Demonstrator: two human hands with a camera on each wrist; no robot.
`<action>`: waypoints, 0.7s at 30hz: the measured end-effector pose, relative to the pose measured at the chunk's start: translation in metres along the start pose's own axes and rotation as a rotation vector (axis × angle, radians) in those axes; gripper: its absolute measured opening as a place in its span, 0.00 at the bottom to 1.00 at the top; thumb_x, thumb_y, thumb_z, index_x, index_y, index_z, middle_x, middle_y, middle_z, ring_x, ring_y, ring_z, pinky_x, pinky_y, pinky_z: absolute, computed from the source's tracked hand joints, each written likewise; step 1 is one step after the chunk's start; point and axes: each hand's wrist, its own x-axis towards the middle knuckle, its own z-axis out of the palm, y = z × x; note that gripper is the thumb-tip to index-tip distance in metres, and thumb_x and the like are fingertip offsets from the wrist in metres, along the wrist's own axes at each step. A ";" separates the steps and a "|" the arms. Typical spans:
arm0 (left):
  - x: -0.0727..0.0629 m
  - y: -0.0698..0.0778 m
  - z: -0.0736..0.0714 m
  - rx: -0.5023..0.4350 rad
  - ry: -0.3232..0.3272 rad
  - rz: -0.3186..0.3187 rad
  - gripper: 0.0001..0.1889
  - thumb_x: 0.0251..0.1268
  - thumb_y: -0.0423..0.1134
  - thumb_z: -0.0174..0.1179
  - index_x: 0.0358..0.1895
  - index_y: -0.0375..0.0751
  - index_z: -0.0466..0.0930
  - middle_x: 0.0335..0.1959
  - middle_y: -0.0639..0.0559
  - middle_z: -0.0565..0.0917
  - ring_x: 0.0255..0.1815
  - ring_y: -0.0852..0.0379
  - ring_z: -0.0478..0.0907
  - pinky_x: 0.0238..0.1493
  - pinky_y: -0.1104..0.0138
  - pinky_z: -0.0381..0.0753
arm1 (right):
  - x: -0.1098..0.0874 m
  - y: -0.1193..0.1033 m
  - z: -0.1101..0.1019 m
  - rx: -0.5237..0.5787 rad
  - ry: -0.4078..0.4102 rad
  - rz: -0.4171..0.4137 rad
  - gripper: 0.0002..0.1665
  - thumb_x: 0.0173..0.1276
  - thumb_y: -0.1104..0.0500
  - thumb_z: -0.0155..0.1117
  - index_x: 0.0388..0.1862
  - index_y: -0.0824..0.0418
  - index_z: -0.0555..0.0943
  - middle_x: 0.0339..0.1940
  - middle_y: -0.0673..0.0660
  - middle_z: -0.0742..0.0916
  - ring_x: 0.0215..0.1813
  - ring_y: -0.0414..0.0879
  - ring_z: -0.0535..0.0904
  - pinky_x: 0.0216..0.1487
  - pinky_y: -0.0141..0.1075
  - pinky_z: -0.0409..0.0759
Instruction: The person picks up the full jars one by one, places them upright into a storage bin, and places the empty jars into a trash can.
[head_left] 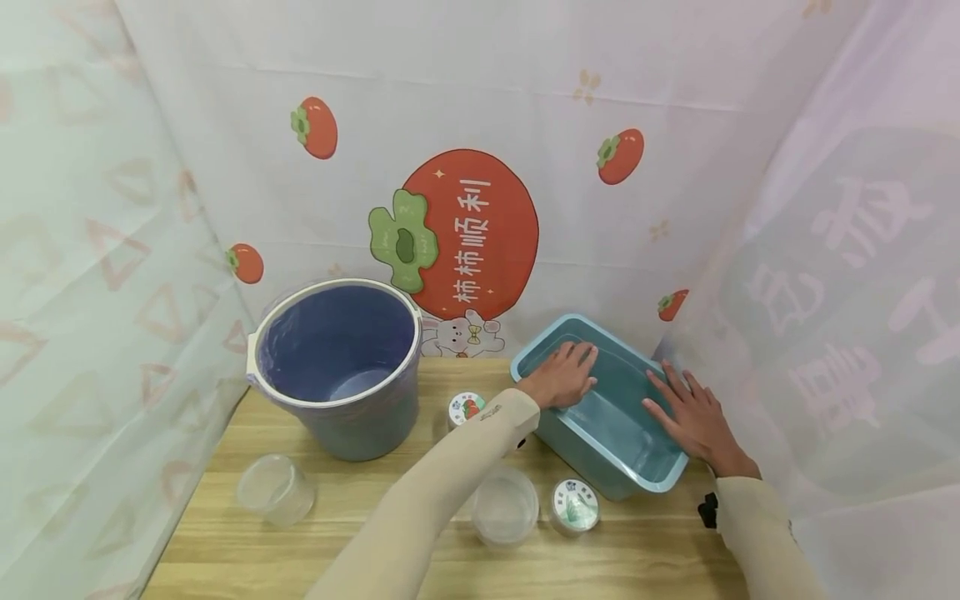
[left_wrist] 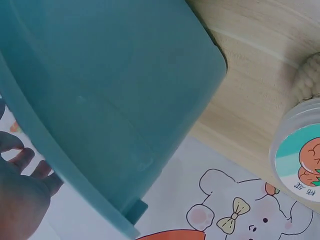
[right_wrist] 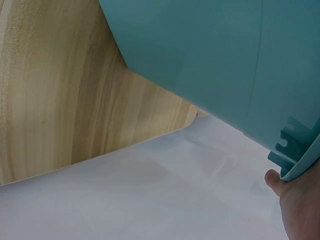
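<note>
A blue-green rectangular plastic bin [head_left: 600,458] stands tilted across the view on the right side of the wooden table. My left hand [head_left: 562,375] rests over its left rim, fingers relaxed and reaching over the opening. In the left wrist view, the fingers [left_wrist: 22,160] show beyond the bin's rim [left_wrist: 60,165]. At the opposite rim lies my right hand [head_left: 693,421], its fingers spread and fairly straight over the edge. One fingertip [right_wrist: 272,180] shows beside the rim's underside in the right wrist view. The inside of the bin shows nothing lying in it.
A blue bucket [head_left: 367,429] with a pale rim stands at the back left. Jars with a red-fruit lid [head_left: 467,407] and a green-pictured lid [head_left: 575,506] flank the bin. Two clear tubs [head_left: 506,506] sit nearer the front. Printed cloth [head_left: 630,225] hangs behind and beside the table.
</note>
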 end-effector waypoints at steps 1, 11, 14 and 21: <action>-0.002 0.000 -0.001 0.004 0.005 0.008 0.35 0.94 0.55 0.36 0.91 0.43 0.46 0.90 0.49 0.53 0.87 0.47 0.58 0.85 0.61 0.64 | 0.000 0.000 0.000 0.001 -0.002 0.000 0.44 0.86 0.37 0.53 0.91 0.56 0.58 0.92 0.68 0.55 0.87 0.80 0.50 0.76 0.84 0.50; -0.037 -0.020 -0.017 0.103 0.154 0.104 0.33 0.94 0.52 0.38 0.89 0.39 0.53 0.90 0.45 0.58 0.89 0.45 0.58 0.89 0.58 0.57 | -0.004 0.001 -0.001 0.020 0.002 -0.028 0.44 0.87 0.38 0.53 0.91 0.56 0.58 0.92 0.68 0.55 0.87 0.80 0.50 0.75 0.84 0.50; -0.048 -0.030 -0.015 0.107 0.190 0.109 0.33 0.93 0.53 0.39 0.89 0.40 0.55 0.89 0.45 0.60 0.89 0.43 0.57 0.90 0.57 0.55 | -0.006 0.003 0.000 0.028 0.018 -0.040 0.43 0.87 0.38 0.53 0.91 0.55 0.58 0.92 0.68 0.55 0.86 0.80 0.51 0.73 0.84 0.51; -0.079 -0.050 -0.006 0.028 0.210 0.046 0.35 0.91 0.55 0.45 0.90 0.44 0.54 0.90 0.45 0.58 0.91 0.43 0.52 0.91 0.54 0.53 | -0.006 0.003 0.001 0.030 0.043 -0.067 0.43 0.87 0.40 0.54 0.91 0.55 0.58 0.92 0.68 0.55 0.85 0.81 0.53 0.72 0.82 0.54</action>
